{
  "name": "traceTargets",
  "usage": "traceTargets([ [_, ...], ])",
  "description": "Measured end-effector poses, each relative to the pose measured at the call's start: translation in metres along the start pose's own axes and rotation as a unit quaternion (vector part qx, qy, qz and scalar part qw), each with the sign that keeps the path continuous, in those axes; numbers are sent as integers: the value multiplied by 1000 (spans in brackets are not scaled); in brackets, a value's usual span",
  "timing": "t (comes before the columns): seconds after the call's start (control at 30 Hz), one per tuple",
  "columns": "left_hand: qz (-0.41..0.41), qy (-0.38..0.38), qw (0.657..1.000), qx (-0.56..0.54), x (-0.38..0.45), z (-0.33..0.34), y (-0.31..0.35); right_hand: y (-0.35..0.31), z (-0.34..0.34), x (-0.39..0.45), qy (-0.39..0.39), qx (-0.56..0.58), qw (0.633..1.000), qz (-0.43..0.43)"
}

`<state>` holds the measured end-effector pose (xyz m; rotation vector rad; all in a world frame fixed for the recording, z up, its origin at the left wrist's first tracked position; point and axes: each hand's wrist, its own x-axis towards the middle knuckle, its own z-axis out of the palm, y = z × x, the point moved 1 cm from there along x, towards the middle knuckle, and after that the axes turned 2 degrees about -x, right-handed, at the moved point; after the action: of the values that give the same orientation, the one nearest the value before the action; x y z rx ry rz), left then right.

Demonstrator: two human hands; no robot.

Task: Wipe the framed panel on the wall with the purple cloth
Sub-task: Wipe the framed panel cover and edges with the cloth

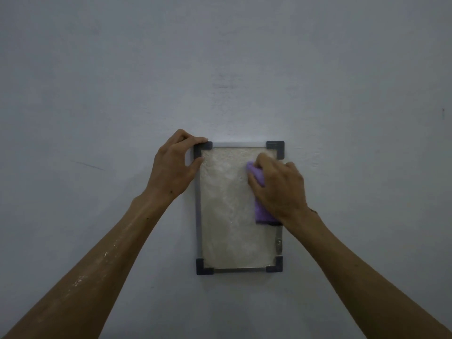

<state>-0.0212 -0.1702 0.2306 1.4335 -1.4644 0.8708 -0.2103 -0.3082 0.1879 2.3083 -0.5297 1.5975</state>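
1. Head view: a rectangular panel of textured, frosted pale glass in a thin silver metal frame with dark corner caps (227,206) hangs upright on a plain grey-blue painted wall (220,69), just below the middle of the picture.
2. The left hand (175,165) is at the panel's 11 o'clock corner; its forefinger lies along the top of the dark cap and its thumb presses the frame's left edge just below, so the two pinch that corner.
3. The right hand (278,189) is at the panel's 2 o'clock, its fingers curled round a bunched purple terry cloth (260,209) and holding it against the glass.
4. The cloth shows at the fingertips and hangs below the palm along the right frame edge.
5. A small metal hook (278,244) sits on the right frame edge at 4 o'clock.
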Motion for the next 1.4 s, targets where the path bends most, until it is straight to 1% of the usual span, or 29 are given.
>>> traceTargets([
  [0.03, 1, 1, 1000, 1, 0, 0, 0, 0, 0, -2, -38, 1, 999, -33],
  [0.07, 2, 3, 1000, 1, 0, -1, -1, 2, -2, 0, -48, -8, 998, -35],
  [0.1, 1, 4, 1000, -1, -1, -1, 0, 7, -6, 3, -24, -14, 1000, -9],
  [0.17, 0, 2, 1000, -3, 0, -1, 1, 13, -12, 6, 53, -9, 996, 65],
  [0.2, -1, 2, 1000, -2, 0, -1, 1, 13, -12, 5, 55, -12, 997, 61],
  [0.3, 0, -4, 1000, -4, 1, -2, 1, 10, -9, -1, -32, -16, 998, -43],
  [0.33, 1, -5, 1000, -2, 1, -3, 0, 12, -12, 1, -42, -16, 998, -42],
  [0.43, -5, 1, 1000, -7, 0, -2, 0, 27, -23, 8, 37, -9, 999, 36],
  [0.47, -6, 2, 1000, -5, 0, -1, 0, 28, -23, 6, 30, -13, 999, 26],
  [0.5, -6, 0, 1000, -4, 1, -1, 1, 27, -22, 3, -3, -19, 1000, -14],
  [0.57, -4, -3, 1000, -5, 1, -1, 1, 25, -19, -2, -96, -33, 989, -104],
  [0.6, -4, -1, 1000, -7, 0, -2, 0, 25, -21, 0, -113, -46, 985, -119],
  [0.63, -4, 0, 1000, -9, 0, -2, 0, 29, -23, 4, -94, -53, 989, -105],
  [0.7, -6, 1, 1000, -7, 0, -2, 1, 33, -29, 9, -2, -45, 998, -45],
  [0.73, -6, 0, 1000, -4, 1, -2, 2, 33, -30, 9, 7, -44, 998, -39],
  [0.77, -6, -4, 1000, -1, 2, -2, 2, 32, -28, 7, -16, -44, 997, -61],
  [0.83, -7, -11, 1000, 2, 2, -3, 2, 31, -26, 3, -107, -45, 984, -133],
  [0.87, -8, -10, 1000, 2, 1, -4, 2, 31, -29, 6, -133, -55, 979, -146],
  [0.9, -10, -9, 1000, 1, 1, -5, 1, 35, -32, 10, -122, -60, 981, -136],
  [0.97, -11, -10, 1000, 1, 1, -4, 3, 39, -40, 14, -39, -44, 995, -79],
  [1.0, -12, -12, 1000, 3, 1, -4, 4, 40, -41, 13, -35, -34, 997, -63],
  [1.03, -13, -15, 1000, 5, 2, -4, 5, 39, -39, 10, -74, -28, 994, -72],
  [1.1, -11, -17, 1000, 7, 2, -5, 4, 36, -34, 3, -187, -41, 973, -128],
  [1.13, -7, -18, 1000, 7, 3, -6, 3, 35, -35, 2, -196, -50, 969, -144],
  [1.17, -4, -19, 1000, 7, 3, -7, 3, 38, -36, 3, -165, -50, 976, -132],
  [1.23, 0, -23, 1000, 13, 4, -8, 2, 42, -42, 7, -59, -37, 994, -80],
  [1.27, -1, -24, 1000, 17, 4, -8, 2, 43, -42, 6, -57, -33, 995, -69],
  [1.37, 0, -27, 999, 21, 6, -7, 1, 45, -41, 4, -172, -46, 975, -136],
  [1.4, 3, -26, 999, 20, 6, -8, 1, 46, -44, 6, -175, -56, 972, -148],
])
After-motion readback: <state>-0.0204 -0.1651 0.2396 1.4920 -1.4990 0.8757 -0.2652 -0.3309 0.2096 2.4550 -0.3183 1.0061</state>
